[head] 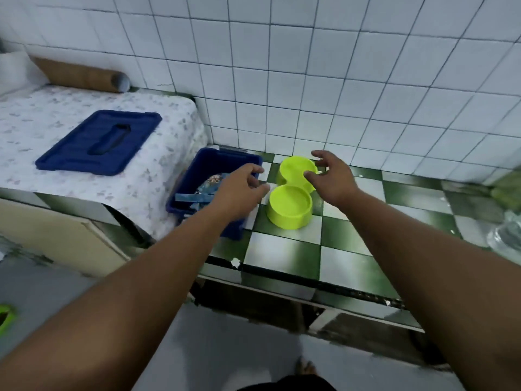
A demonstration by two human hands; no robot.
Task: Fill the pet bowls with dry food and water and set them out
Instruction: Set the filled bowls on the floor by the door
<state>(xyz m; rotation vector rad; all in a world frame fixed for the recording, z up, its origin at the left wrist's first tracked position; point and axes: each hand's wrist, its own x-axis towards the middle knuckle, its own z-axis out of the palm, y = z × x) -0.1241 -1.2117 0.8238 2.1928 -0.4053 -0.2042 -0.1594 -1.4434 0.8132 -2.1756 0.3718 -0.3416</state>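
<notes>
Lime-green double pet bowl, upright on checkered counter, open blue bin just left of it; left hand and right hand flanking bowl, fingers loosely curled, gripping nothing.

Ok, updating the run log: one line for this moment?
left hand open; right hand open, over double pet bowl; bowl empty, on checkered counter; blue bin open, lid aside

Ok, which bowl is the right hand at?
The far bowl, by the wall: the right hand reaches past the near bowl to its rim.
</notes>
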